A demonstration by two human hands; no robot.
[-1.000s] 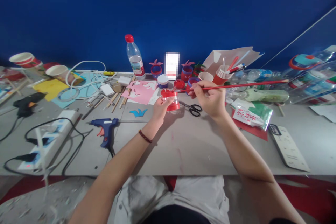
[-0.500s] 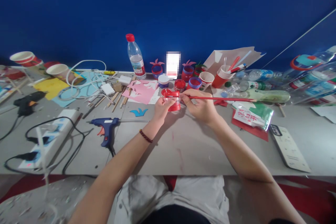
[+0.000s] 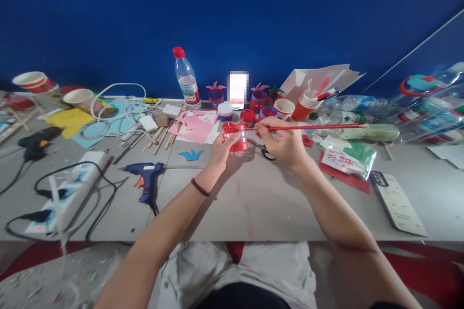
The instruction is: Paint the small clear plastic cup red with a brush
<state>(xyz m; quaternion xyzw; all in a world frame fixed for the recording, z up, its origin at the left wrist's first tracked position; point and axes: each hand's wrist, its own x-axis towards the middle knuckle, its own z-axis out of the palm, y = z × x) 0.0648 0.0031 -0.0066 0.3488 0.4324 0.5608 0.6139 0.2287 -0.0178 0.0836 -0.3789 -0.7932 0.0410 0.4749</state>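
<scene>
The left hand [image 3: 222, 148] is grasping a small clear container with red paint [image 3: 239, 143]. The right hand [image 3: 281, 142] is gripping a red brush [image 3: 319, 127], its tip at this container. Beyond the right hand's fingers stands the open red jar [image 3: 247, 117].

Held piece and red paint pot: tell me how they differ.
The held piece is in the left hand; the paint pot stands on the table. The held piece has a clear band between red parts; the pot shows red inside its open top. Both look round.
</scene>
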